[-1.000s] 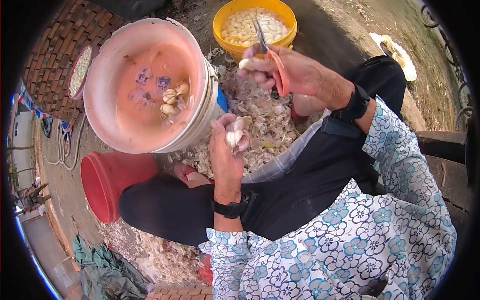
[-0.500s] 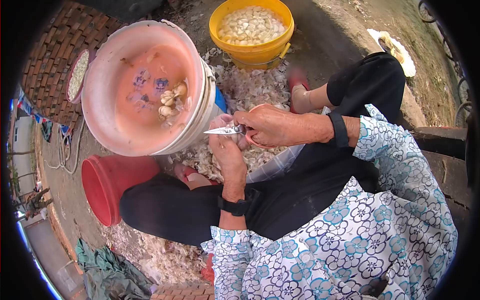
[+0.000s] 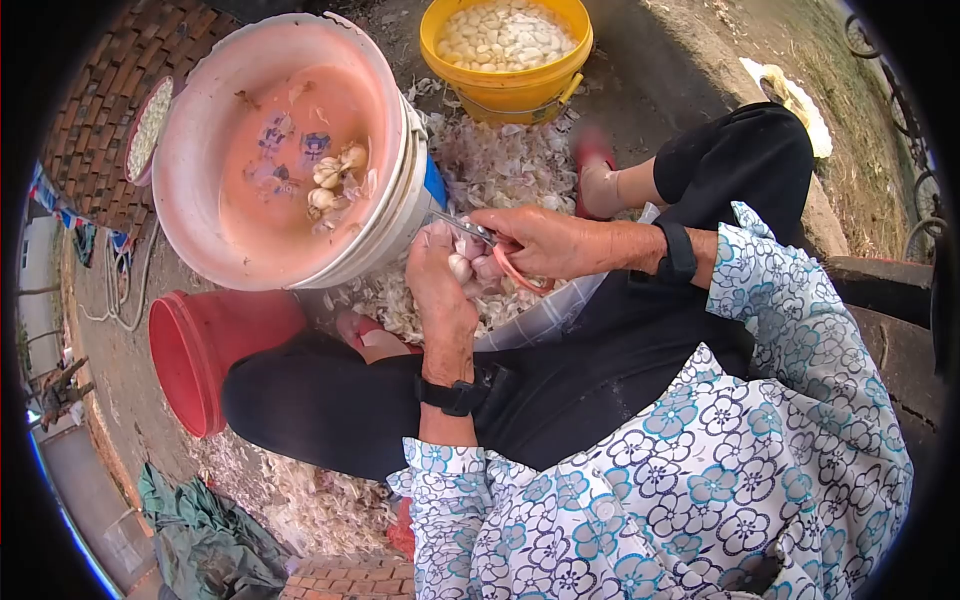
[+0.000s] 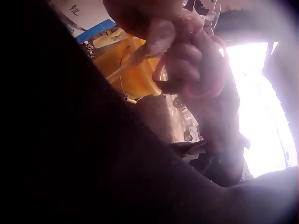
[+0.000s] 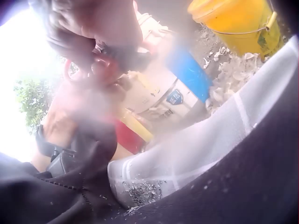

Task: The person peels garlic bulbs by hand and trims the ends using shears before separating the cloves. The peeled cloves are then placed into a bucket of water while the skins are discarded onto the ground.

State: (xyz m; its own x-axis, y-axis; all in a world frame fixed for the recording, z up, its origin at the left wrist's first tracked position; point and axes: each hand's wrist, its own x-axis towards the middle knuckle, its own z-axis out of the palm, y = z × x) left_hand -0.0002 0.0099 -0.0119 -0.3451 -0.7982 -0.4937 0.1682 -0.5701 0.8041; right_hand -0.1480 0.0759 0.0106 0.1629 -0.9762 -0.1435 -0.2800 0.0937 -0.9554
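In the head view my left hand (image 3: 442, 290) grips a partly opened garlic bulb (image 3: 460, 266), with pale cloves showing between the fingers. Close against it, my right hand (image 3: 545, 242) holds scissors with orange handles (image 3: 518, 278). Their blades (image 3: 458, 223) point up and left, over the left fingers. The right fingers partly hide the bulb. From the left wrist, the right hand (image 4: 187, 70) appears with an orange handle loop around its fingers. Whole garlic bulbs (image 3: 327, 175) lie inside the big white bucket (image 3: 390, 235), left of the hands.
Beyond the hands, a yellow bucket (image 3: 505, 82) holds peeled cloves in water. A red bucket (image 3: 250, 335) lies tipped beside the left knee. Garlic skins (image 3: 490, 165) cover the ground between the feet. Green cloth (image 3: 200, 530) is heaped at lower left.
From near the yellow bucket, the right hand came down to the bulb with the scissors; the clove it held is gone from view. Since then the blades have swung upward.
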